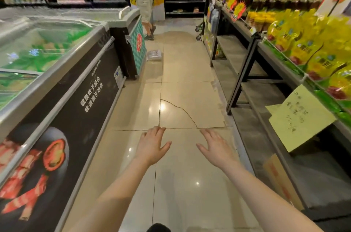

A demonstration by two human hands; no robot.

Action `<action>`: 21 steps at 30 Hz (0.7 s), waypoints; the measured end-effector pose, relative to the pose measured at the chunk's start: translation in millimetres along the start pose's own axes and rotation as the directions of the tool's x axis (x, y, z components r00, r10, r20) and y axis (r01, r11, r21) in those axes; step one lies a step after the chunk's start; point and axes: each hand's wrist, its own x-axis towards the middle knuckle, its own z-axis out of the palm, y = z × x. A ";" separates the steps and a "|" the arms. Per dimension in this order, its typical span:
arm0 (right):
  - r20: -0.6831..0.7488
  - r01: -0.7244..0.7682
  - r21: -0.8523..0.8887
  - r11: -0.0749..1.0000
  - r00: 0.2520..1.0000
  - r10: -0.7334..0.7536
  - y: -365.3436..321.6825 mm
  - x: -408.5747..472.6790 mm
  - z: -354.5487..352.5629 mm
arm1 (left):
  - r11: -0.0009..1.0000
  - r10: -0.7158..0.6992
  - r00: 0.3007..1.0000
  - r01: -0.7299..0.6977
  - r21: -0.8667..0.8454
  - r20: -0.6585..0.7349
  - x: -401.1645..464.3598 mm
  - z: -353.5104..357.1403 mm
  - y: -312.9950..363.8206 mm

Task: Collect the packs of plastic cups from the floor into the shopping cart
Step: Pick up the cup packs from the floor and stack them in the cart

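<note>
Ahead, cup packs (154, 55) flat against freezer (133, 45), long axis unclear; left hand (152, 145), right hand (215, 148) splayed, empty.

Both bare arms stretched out from the bottom of the frame, palms down, the bare left hand (152, 145) and bare right hand (215, 148) near mid-frame, fingers spread, holding nothing

A glass-topped chest freezer (57, 72) runs along the left of the aisle, its dark side panel printed with food pictures. On the right, a black shelf rack (252, 60) carries yellow pouches (311, 55) and a handwritten yellow paper sign (300, 117). A cracked floor tile (182, 112) lies between them, and a person in shorts (145, 0) stands at the far end.
</note>
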 end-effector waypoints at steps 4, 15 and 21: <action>0.040 -0.001 0.003 1.000 0.999 0.001 6.4 66.1 9.3 | 1.000 0.002 0.998 -0.003 0.022 0.056 57.4 8.6 -25.7; -0.055 -0.048 0.025 0.999 0.997 0.050 -25.8 309.3 -32.1 | 0.991 0.084 0.996 -0.083 0.105 -0.006 294.7 -53.1 -129.0; -0.011 -0.051 0.004 0.999 0.999 0.051 -32.5 411.6 -33.4 | 0.993 0.081 0.997 -0.080 0.085 -0.004 392.4 -60.7 -162.8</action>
